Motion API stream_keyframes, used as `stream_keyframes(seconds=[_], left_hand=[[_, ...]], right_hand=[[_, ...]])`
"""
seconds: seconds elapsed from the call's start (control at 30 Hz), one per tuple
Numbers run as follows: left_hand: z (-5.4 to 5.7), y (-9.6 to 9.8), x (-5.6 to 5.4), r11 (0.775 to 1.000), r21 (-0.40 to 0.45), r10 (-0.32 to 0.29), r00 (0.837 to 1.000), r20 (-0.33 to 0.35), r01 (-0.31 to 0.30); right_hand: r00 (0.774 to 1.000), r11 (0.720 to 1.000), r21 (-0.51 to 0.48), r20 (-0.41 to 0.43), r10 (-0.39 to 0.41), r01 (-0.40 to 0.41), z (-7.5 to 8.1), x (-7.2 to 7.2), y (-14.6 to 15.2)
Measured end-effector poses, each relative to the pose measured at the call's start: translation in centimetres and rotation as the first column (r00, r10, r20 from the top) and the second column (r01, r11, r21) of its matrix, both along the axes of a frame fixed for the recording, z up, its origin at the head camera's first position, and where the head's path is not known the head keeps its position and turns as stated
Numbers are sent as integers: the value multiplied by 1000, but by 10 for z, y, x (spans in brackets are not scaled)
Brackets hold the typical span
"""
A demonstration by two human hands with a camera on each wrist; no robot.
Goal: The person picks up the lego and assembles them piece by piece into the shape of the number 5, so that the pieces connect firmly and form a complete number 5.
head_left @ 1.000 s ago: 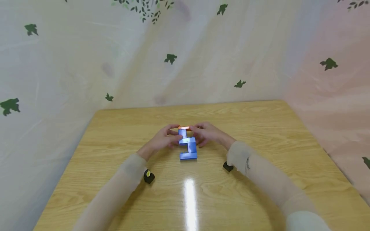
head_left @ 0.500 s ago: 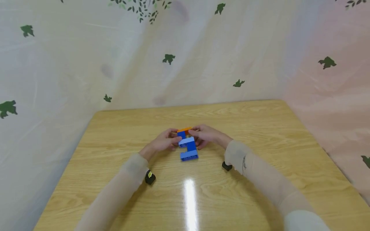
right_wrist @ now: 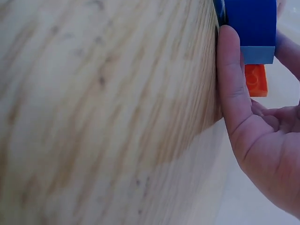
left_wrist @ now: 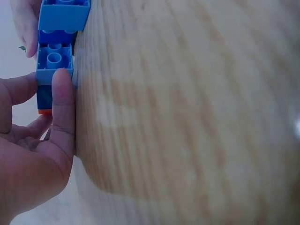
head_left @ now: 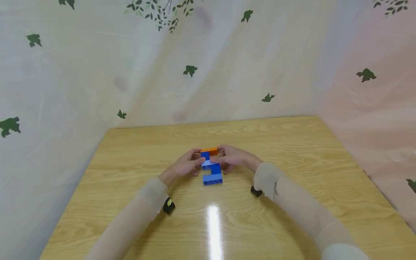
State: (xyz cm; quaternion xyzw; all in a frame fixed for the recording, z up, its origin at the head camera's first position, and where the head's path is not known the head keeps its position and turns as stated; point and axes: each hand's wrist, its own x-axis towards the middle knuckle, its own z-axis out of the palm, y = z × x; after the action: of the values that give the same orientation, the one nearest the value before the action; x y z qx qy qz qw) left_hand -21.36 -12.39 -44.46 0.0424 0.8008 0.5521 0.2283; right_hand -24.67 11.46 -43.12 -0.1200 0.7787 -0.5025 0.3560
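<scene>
A zigzag build of toy building bricks stands between both hands at the table's middle. Its near end is a blue brick (head_left: 212, 180) with hollow underside facing me; its far end is an orange brick (head_left: 212, 151). My left hand (head_left: 182, 165) grips the build from the left, thumb against a lighter blue brick (left_wrist: 54, 61) in the left wrist view. From the right, my right hand (head_left: 236, 157) holds it, thumb laid across the middle brick and fingers behind by the orange end. In the right wrist view the thumb lies beside a dark blue brick (right_wrist: 251, 23).
The wooden table (head_left: 286, 141) reaches back to a pale cloth wall (head_left: 156, 83) printed with green birds and leaves. Black wrist cameras (head_left: 169, 206) hang below the sleeves, close over the tabletop. A bright light streak reflects near the front.
The build has tipped so the bricks' hollow undersides now face me. My right thumb has slid from the orange brick to the middle blue one. The left hand keeps its grip.
</scene>
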Motion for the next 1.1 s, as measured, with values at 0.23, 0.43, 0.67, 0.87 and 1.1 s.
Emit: stream_keyframes(seconds=[0.23, 0.43, 0.67, 0.87, 1.1], left_hand=[[2, 1, 2, 1000, 12, -4, 1000, -6, 4], [3, 1, 2, 1000, 20, -7, 1000, 2, 7], [4, 0, 2, 1000, 1, -7, 1000, -2, 7], [8, -1, -5, 1000, 8, 3, 1000, 18, -4], [17, -6, -7, 999, -36, -39, 999, -11, 39]], right_hand=[[1000, 999, -14, -9, -30, 30, 5, 5, -3], [999, 999, -13, -9, -36, 36, 7, 5, -4], [999, 999, -8, -6, -44, 44, 3, 3, -4], [997, 997, -21, 2, -80, 80, 4, -2, -7], [995, 995, -18, -15, -99, 99, 10, 2, -6]])
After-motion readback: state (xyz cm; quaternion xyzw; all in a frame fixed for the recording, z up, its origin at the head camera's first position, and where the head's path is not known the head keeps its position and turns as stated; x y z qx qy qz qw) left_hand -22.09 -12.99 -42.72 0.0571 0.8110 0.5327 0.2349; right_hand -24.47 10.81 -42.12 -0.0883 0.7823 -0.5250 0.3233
